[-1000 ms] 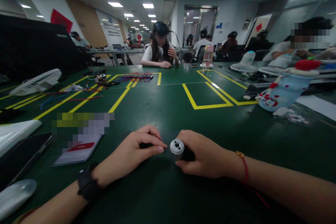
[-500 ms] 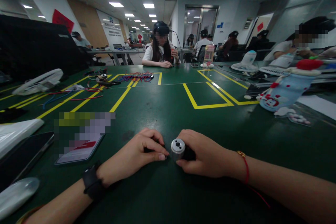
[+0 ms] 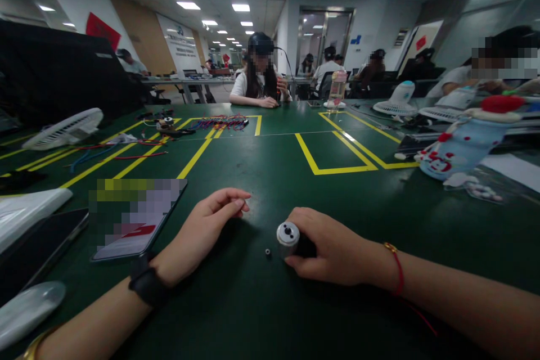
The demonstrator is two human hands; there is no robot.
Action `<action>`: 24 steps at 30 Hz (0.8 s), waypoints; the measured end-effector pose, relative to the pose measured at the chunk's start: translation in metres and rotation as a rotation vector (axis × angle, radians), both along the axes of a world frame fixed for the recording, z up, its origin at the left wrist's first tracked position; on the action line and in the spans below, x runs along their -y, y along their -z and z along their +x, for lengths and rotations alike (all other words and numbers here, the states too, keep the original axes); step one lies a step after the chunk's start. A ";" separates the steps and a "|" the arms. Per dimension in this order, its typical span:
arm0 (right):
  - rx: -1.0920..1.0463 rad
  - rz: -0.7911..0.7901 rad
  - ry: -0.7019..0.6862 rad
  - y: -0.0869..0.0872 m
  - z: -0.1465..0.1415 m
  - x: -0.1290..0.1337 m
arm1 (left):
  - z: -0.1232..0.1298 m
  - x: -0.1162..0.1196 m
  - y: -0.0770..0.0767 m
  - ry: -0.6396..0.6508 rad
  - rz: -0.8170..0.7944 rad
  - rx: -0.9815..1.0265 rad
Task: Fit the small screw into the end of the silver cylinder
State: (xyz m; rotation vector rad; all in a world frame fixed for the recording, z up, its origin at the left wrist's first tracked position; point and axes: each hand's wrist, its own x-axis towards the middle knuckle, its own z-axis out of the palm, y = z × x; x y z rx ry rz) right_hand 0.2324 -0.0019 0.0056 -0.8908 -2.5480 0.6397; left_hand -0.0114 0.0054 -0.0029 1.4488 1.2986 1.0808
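My right hand is wrapped around a small metal motor, a silver cylinder standing upright on the green table with holes in its round top face. Just left of the motor, a tiny metal ring-shaped part lies on the tabletop, apart from it. My left hand hovers farther forward and to the left, its fingers curled in toward the thumb. Whether anything sits between those fingertips cannot be made out.
A phone lies left of my left hand, with a computer mouse nearer. Loose wires lie farther back. A snowman-like blue bottle stands at right. Across the table sits a person.
My left hand has moved away from the motor, up and to the left, uncovering the tiny metal part on the table. My right hand and the motor have stayed in place.
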 end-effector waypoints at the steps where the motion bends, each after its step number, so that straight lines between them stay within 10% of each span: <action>1: 0.001 -0.001 0.000 0.000 0.000 0.000 | 0.000 -0.001 0.002 -0.008 0.001 0.038; 24: -0.004 0.012 -0.013 0.002 0.001 0.000 | 0.000 0.004 -0.009 0.293 0.034 -0.333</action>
